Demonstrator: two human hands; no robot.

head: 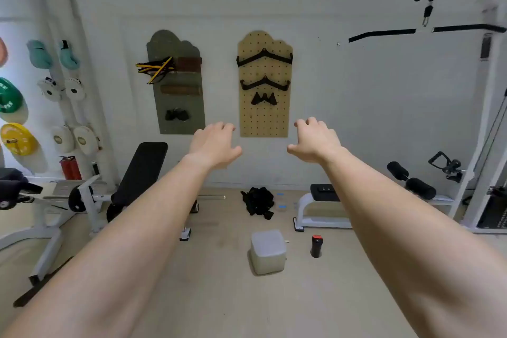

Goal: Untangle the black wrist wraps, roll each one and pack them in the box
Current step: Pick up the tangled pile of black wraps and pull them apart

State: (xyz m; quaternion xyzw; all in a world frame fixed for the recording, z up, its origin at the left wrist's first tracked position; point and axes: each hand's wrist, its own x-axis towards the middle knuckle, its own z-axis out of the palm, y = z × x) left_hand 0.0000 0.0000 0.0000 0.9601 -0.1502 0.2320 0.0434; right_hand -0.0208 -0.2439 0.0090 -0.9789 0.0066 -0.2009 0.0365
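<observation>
**Both hands raised, wraps untouched on the gym floor**

Two bare arms are stretched forward into a home gym, palms turned down. The left hand (214, 145) and the right hand (315, 143) are held apart, fingers spread and loosely curled, with nothing gripped in either. Below and between them, the black wrist wraps (258, 203) are seen lying in a tangled heap on the pale floor (219, 296), close to the far wall. The box (267, 251), a pale translucent cube, is set on the floor at 6 o'clock from the heap, well apart from it. A black bottle with a red cap (316, 245) stands upright at 3 o'clock from the box. A tan pegboard (264, 118) hung with black handles is fixed to the wall above the heap, partly behind the hands.
</observation>
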